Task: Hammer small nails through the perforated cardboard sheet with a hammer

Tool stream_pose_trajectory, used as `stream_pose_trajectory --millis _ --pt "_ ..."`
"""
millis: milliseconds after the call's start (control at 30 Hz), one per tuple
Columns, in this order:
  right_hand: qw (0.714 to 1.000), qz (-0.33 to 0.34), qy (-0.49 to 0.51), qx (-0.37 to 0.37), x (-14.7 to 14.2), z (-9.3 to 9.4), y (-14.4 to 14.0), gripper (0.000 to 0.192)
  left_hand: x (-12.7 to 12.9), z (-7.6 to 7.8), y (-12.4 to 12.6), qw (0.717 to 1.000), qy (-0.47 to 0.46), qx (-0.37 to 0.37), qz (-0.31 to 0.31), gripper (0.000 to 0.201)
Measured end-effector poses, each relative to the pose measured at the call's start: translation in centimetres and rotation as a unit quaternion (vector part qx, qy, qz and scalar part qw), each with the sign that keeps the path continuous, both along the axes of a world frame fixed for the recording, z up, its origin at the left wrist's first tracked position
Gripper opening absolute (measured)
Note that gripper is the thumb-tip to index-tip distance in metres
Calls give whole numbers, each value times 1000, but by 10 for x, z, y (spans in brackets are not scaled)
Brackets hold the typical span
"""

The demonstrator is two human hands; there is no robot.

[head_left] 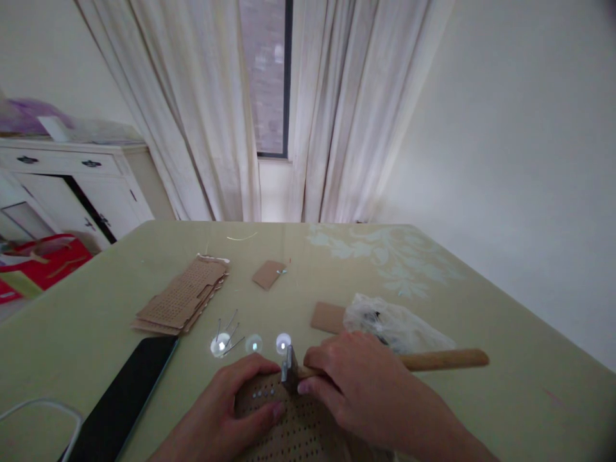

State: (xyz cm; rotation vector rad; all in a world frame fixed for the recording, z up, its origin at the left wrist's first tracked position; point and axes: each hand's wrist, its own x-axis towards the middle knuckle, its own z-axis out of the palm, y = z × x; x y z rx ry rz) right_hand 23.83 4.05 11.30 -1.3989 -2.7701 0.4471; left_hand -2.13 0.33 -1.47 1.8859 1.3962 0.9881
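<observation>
Near the table's front edge lies a brown perforated cardboard piece with rows of small holes. Several nail heads show in a row near its upper left. My left hand is closed on its left side, the thumb on its face and the fingers along the far edge. My right hand is wrapped round the wooden handle of a hammer, close to the metal head. The head is over the cardboard's top edge, beside my left fingertips; whether it touches the board I cannot tell.
Several loose nails lie beyond my left hand. A stack of perforated cardboard and a black tablet-like slab with a white cable are left. Small cardboard pieces and a clear plastic bag lie farther back.
</observation>
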Motion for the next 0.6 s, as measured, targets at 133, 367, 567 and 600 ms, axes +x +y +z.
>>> stream_pose_trajectory --millis 133,367,567,600 --pt "1000 -3 -4 -6 -3 1 1 27 -13 -1 13 999 -27 -36 -15 30" --pt "1000 1 -10 -5 -3 3 3 29 -27 -21 48 956 262 -21 126 35" --pt "1000 0 -10 -10 -3 4 4 28 -23 -34 49 951 288 -31 112 30" --pt "1000 1 -11 -10 -3 5 4 29 -23 -34 49 952 283 -29 111 30"
